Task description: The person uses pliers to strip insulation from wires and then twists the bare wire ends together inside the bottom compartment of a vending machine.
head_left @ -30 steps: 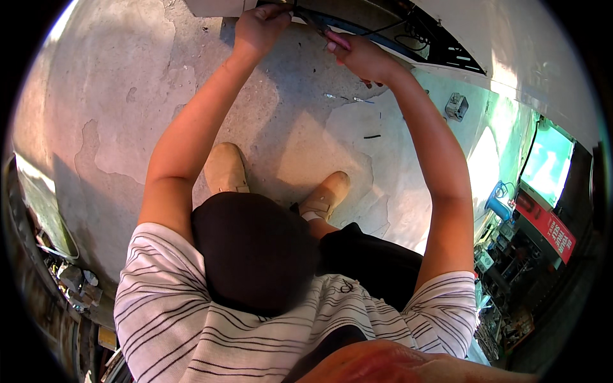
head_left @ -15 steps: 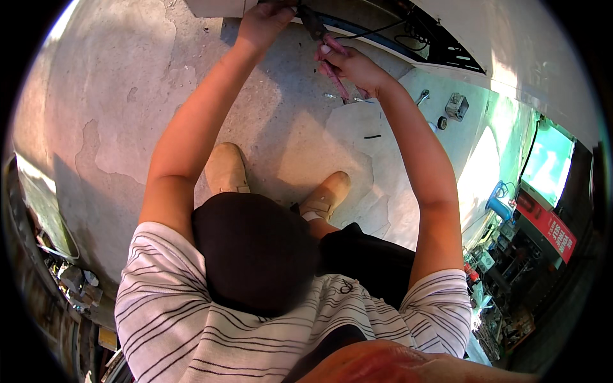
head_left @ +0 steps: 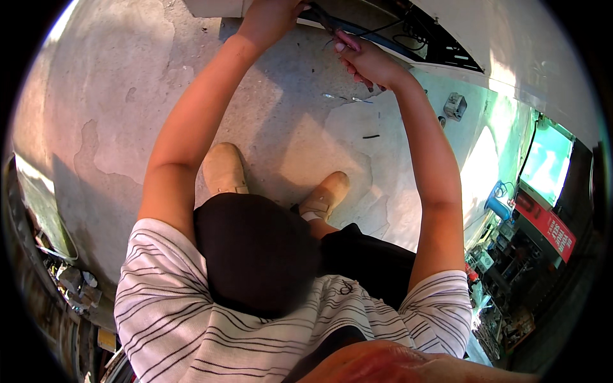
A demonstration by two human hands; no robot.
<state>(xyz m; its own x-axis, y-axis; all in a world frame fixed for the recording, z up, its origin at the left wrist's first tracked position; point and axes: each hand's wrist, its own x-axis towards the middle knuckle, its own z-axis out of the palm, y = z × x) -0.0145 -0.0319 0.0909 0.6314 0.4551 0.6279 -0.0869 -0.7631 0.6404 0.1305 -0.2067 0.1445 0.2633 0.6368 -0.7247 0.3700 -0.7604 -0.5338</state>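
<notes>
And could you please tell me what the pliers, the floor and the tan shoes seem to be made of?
Pliers: dark, dull head, probably metal; pink grip, likely a plastic or rubber covering, as its colour differs sharply from the head.
Floor: probably concrete, matte, with patchy stains and crack-like lines.
Tan shoes: perhaps suede, given their soft, low-shine look.

A: Where does the head view look from?
B: From the wearer's head, through a wide fisheye, down onto the floor (head_left: 153, 102).
A: How near?
B: Close to the striped shirt (head_left: 169, 293); the left hand (head_left: 271, 20) and right hand (head_left: 371, 62) lie farther off, near the upper edge.
</notes>
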